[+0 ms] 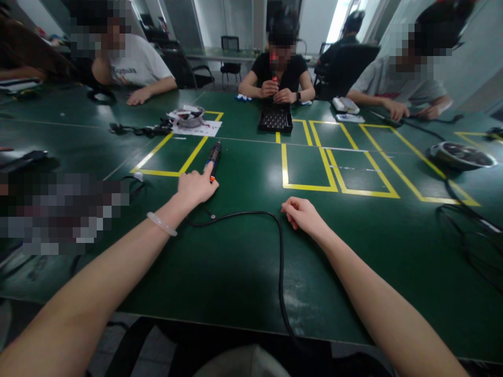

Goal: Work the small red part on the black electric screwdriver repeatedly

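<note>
While the left hand (195, 187) reaches across the green worktop (236, 262), its fingertips touch the near end of a black electric screwdriver (214, 155), which lies flat beside a yellow tape line (192, 157); the grip is loose, fingers extended, nothing clasped. Its wrist wears a pale bracelet (161, 224). A black cable (275, 246) curves between the two arms. To the right, the right hand (301, 213) rests on the worktop, loosely curled and holding nothing. Across the worktop, another person's hands hold a red tool above a black tray (275, 119).

left hand (195, 187) touching electric screwdriver (214, 155), right hand (301, 213) loosely curled on green table (243, 251)
</note>
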Demonstrator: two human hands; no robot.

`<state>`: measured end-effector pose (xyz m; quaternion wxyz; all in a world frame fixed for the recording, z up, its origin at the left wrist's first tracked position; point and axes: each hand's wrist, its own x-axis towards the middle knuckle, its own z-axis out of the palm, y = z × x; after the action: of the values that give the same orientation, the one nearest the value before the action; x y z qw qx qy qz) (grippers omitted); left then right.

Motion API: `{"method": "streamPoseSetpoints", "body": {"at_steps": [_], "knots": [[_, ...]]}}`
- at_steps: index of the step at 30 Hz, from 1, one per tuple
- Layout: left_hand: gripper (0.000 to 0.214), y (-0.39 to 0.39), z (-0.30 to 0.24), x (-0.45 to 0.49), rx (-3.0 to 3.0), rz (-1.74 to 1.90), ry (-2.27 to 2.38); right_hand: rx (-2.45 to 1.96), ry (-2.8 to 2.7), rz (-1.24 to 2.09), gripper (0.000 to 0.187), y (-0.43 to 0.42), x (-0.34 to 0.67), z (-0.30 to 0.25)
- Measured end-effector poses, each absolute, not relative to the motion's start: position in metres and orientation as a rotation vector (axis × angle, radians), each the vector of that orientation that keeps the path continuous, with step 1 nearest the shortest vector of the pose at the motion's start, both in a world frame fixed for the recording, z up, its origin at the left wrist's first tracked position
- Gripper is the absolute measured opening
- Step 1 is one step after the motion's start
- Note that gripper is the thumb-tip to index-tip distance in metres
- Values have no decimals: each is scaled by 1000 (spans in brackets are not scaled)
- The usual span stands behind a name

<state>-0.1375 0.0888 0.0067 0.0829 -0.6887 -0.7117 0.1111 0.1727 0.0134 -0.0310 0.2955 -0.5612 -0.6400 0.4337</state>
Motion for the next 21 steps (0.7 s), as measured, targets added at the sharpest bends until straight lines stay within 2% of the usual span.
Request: {"method": "streamPoseSetpoints", "body": {"at_steps": [9,17,21], "knots": [[72,44,5,-55,-2275,231,-1884,-1456,-1835,741,23,10,165,-25],[74,12,8,6,-2469,200,-1794,-1415,-1930,833,29,8,159,-25],[73,4,12,21,-2555,210,-1809,-1451,-1875,817,26,10,162,-26]]}}
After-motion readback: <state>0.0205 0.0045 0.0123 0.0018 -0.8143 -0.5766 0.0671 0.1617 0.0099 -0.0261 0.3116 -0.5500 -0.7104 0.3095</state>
